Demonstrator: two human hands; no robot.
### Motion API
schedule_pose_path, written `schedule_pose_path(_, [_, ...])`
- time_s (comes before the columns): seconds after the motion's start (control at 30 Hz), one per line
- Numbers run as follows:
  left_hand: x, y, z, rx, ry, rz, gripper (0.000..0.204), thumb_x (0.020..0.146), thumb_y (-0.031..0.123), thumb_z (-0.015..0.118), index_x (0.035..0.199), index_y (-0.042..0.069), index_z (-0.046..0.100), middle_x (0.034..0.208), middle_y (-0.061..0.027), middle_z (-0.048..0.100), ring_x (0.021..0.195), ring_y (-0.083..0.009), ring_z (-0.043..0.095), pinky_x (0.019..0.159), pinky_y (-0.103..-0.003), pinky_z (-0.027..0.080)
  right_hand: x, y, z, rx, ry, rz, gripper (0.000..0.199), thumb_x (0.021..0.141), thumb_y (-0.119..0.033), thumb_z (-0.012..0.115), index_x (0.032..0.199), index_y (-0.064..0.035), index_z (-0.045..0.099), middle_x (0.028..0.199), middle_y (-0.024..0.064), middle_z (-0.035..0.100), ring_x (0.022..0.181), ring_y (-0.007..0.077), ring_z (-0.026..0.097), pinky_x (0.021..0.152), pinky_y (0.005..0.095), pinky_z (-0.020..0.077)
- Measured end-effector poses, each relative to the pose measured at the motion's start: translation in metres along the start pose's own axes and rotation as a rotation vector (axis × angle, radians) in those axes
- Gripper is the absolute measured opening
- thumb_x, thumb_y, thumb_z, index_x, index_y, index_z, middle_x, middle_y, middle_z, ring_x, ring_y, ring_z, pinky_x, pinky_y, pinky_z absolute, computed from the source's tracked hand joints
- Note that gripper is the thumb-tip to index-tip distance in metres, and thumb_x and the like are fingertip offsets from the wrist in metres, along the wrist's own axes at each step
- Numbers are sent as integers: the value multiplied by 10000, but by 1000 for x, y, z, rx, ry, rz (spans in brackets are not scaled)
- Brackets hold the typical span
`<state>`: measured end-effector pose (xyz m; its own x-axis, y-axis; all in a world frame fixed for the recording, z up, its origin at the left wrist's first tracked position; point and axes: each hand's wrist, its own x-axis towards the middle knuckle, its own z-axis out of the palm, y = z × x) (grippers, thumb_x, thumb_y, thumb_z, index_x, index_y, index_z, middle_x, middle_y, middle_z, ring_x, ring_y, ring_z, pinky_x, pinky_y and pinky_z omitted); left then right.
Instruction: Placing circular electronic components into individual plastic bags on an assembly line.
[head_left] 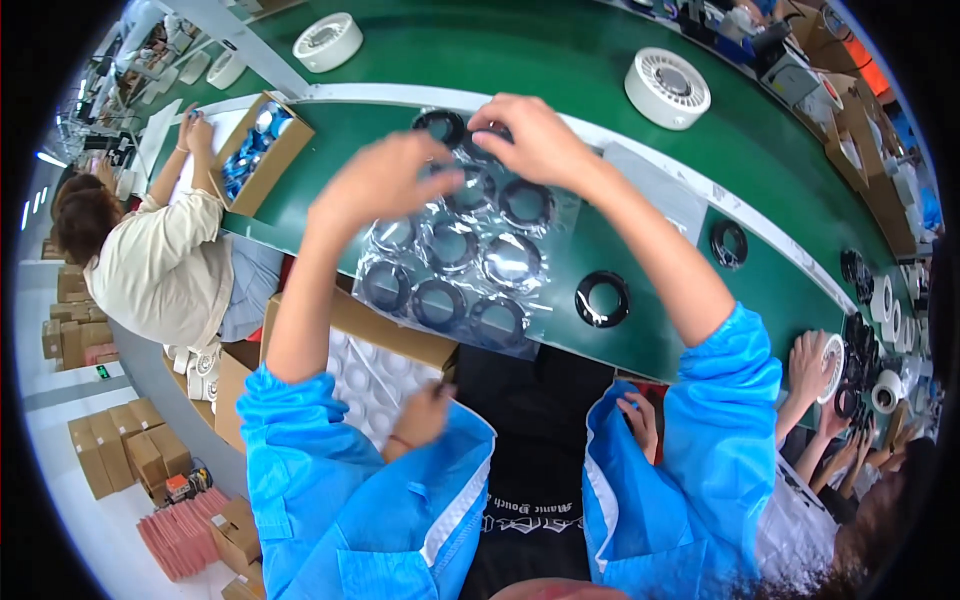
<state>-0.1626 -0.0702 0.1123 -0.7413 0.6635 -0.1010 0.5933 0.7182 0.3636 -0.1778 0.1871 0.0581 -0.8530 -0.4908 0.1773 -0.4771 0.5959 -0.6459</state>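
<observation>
Several black rings (451, 267) lie in rows under clear plastic film (522, 343) on the green worktop in front of me. My right hand (535, 140) is at the far edge of this group, its thumb and fingers curled on a black ring (487, 152) there. Over the left side of the film hovers my left hand (390, 178), blurred, with thumb and fingers apart and nothing visible in it. It hides some rings below. Right of the film sits a loose black ring (583, 302), and farther right another ring (717, 242).
White round fan-like units (672, 92) stand on the green belt beyond a pale rail. A carton of blue parts (270, 175) is at left beside a seated co-worker (155, 265). A box with a white tray (365, 375) is below. Other people's hands (808, 370) work at right.
</observation>
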Motion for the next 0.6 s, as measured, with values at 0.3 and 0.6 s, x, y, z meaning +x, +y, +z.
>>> schedule_pose_path(0.3, [-55, 23, 119, 90, 386, -36, 760, 897, 525, 873, 1472, 70, 673, 1565, -256, 582, 1450, -471, 549, 1200, -547, 451, 46, 37, 92, -291, 295, -280, 324, 968, -276, 811, 1219, -73, 795, 1373, 154, 710, 1271, 381, 666, 1025, 449, 561])
schedule_pose_path(0.6, [-31, 27, 104, 33, 284, -26, 771, 863, 483, 910, 1476, 80, 674, 1582, -237, 570, 1435, -465, 547, 1222, -541, 423, 88, 79, 51, 255, 617, -9, 211, 977, -228, 751, 955, -31, 825, 850, 125, 821, 842, 252, 799, 837, 408, 617])
